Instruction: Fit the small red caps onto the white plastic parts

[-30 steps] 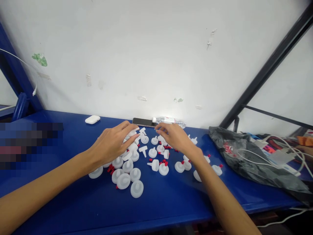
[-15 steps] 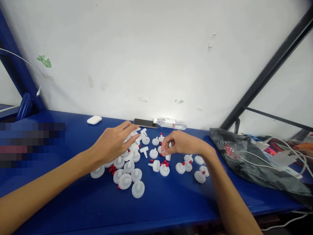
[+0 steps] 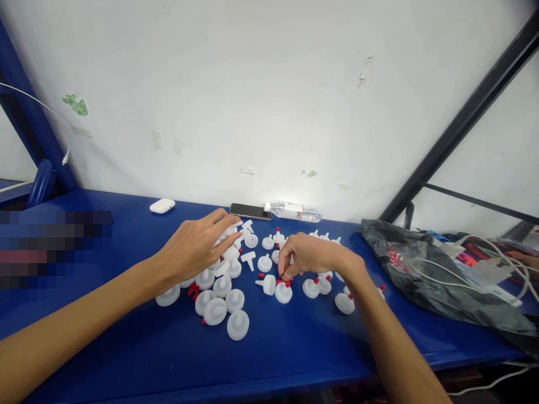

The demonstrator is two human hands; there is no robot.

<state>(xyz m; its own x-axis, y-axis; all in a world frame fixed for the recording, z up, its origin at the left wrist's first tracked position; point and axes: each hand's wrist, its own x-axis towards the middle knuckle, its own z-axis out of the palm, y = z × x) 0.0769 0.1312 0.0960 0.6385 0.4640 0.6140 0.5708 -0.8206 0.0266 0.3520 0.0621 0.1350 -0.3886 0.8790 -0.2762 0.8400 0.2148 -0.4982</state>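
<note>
My left hand point(image 3: 202, 241) rests over a heap of white nozzle caps point(image 3: 231, 255), its thumb and fingers apart with several caps beneath and between them. My right hand point(image 3: 305, 255) is closed in a pinch at a small red tip cap point(image 3: 283, 276), just behind a white nozzle cap point(image 3: 283, 292) with a red tip on it. Another white nozzle cap point(image 3: 267, 285) lies on its side to the left of the pinch. White caps with red tips point(image 3: 310, 288) stand below and beside my right wrist. Loose red tips point(image 3: 193, 290) lie among the left heap.
A phone point(image 3: 250, 211) and a clear water bottle point(image 3: 292, 211) lie along the wall, with a white earbud case point(image 3: 162, 206) farther left. At right a dark plastic bag point(image 3: 446, 297) sits with cables and packets. All this is on a blue table point(image 3: 168, 359).
My right hand has moved slightly down toward me, its fingertips now at the red tips by the front cap. My left hand stays in place.
</note>
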